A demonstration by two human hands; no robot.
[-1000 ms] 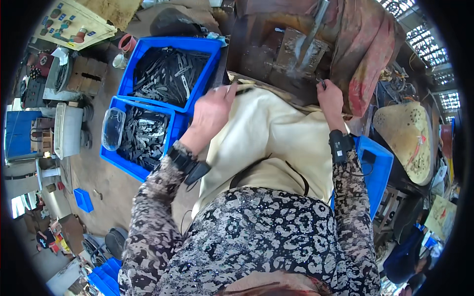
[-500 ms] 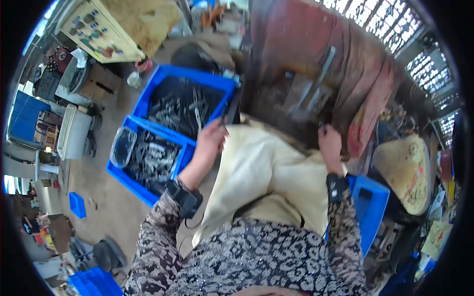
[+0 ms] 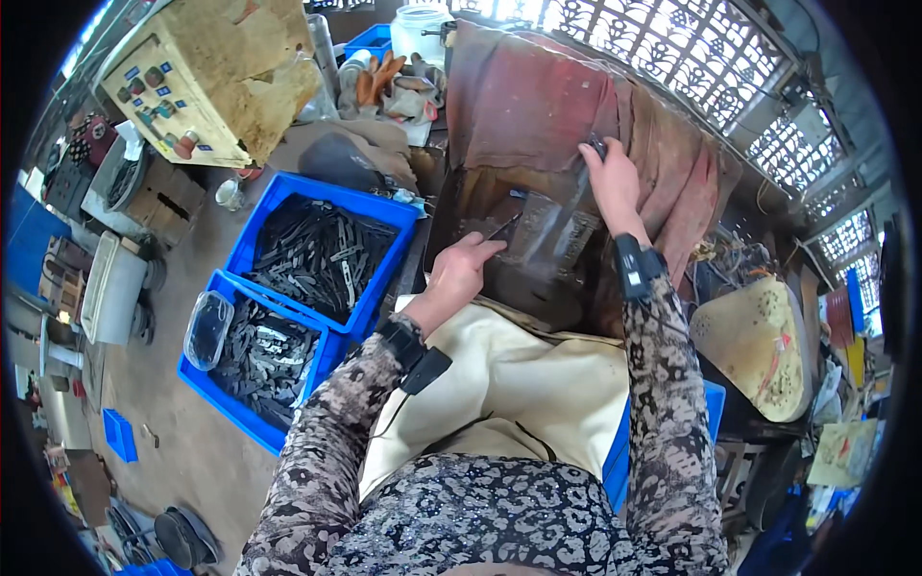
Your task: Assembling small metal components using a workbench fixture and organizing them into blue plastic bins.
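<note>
My left hand is closed on a thin dark metal piece, whose tip points away from me into a dark, wet-looking machine bay. Farther right, my right hand is closed around the dark grip at the upper end of a long metal bar. That bar slants down into the bay, over a blurred metal block. Reddish-brown cloth drapes the back and right of the bay. A cream apron covers my lap below its front edge.
Left of the bay stand two blue crates full of dark flat metal pieces. A clear plastic tub rests at the nearer crate's rim. Beyond are a control box with knobs and orange gloves. A blue bin sits right of my lap.
My right hand has risen away from me onto the upper end of the metal bar. My left hand has moved from beside the crates to the bay's front, carrying the metal piece.
</note>
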